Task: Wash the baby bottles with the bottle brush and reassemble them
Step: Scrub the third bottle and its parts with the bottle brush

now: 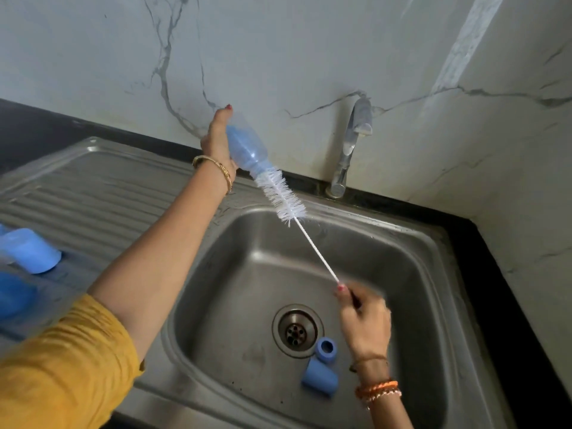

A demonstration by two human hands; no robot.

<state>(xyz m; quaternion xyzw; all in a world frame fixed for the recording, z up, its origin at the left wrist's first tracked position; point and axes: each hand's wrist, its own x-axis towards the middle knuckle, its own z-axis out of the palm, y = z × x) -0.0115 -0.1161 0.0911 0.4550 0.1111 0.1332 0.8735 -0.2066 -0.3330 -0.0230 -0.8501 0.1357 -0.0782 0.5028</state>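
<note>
My left hand (216,139) grips a translucent blue baby bottle (247,150) held up over the sink's back edge, its mouth tilted down to the right. The white bottle brush (283,198) has its tip in the bottle's mouth, most bristles outside. My right hand (363,320), blurred, grips the brush's thin white handle above the basin. A blue bottle ring (325,349) and a blue cap (319,379) lie in the basin beside the drain. More blue bottle parts (29,250) rest on the drainboard at the left edge.
The steel sink (433,274) has a drain (297,331) at its bottom and a ribbed drainboard (93,196) to the left. A chrome tap (349,150) stands at the back, with no water running. A marble wall rises behind; black counter lies right.
</note>
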